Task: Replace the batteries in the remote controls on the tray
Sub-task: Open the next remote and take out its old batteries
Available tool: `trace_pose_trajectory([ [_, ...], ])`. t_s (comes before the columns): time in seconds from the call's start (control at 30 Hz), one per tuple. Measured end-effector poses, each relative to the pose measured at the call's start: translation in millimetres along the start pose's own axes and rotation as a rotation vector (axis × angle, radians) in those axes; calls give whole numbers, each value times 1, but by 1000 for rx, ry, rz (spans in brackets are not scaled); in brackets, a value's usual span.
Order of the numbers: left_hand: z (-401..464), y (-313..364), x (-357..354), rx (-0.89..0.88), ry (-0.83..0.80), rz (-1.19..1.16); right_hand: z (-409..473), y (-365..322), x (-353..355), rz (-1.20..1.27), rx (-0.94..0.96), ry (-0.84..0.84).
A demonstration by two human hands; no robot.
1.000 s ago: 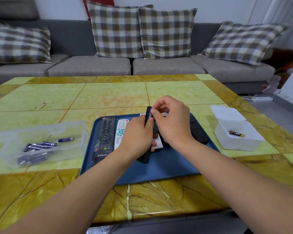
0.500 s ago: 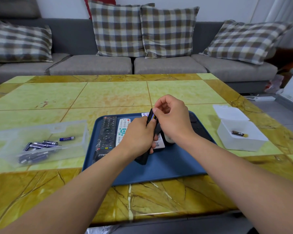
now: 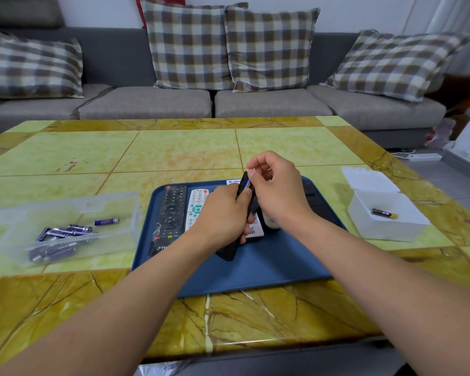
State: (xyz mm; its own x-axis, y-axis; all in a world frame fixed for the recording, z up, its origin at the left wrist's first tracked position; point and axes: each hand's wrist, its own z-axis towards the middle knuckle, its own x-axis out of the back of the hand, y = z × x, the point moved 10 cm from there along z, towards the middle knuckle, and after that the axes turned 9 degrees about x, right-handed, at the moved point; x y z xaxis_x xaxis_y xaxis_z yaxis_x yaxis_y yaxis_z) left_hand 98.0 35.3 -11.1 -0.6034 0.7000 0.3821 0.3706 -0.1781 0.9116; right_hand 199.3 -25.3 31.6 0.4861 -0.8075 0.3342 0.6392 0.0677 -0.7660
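Observation:
My left hand grips a black remote tilted upright over the blue tray. My right hand pinches a blue and yellow battery at the remote's top end. A long black remote and a white remote lie side by side on the tray's left part. Another white remote and dark remotes lie partly hidden behind my hands.
A clear box with several purple batteries sits left of the tray. A white box holding one black and gold battery stands on the right. A grey sofa with checked cushions lies beyond the table's far edge.
My right hand's fingers have shifted at the top of the remote, and the battery sits lower against the remote than a second ago. My left hand keeps its grip.

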Motion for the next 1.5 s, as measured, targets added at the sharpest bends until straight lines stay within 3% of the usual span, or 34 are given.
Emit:
trace_pose_trajectory([
  [0.57,4,-2,2,2,-19,35,0,6,0,-32,-34,-94],
  [0.8,0,8,12,-63,87,51,-17,30,-2,326,-338,139],
  [0.93,-2,8,12,-67,111,-2,-21,24,0,344,-345,210],
  [1.07,0,0,9,6,36,-156,-16,23,-6,491,-422,175],
  [1.13,-1,-2,4,32,-66,-249,-10,25,0,705,-491,213],
  [1.2,-3,-2,-2,38,-172,-286,-4,35,12,768,-554,238],
  [1.27,-4,-3,-5,45,-249,-278,-4,45,17,622,-599,149],
  [1.4,-6,-5,-7,48,-345,-230,-12,35,-10,361,-470,-315],
  [1.5,-10,-2,-5,77,-415,-282,-9,26,-15,278,-352,-387],
])
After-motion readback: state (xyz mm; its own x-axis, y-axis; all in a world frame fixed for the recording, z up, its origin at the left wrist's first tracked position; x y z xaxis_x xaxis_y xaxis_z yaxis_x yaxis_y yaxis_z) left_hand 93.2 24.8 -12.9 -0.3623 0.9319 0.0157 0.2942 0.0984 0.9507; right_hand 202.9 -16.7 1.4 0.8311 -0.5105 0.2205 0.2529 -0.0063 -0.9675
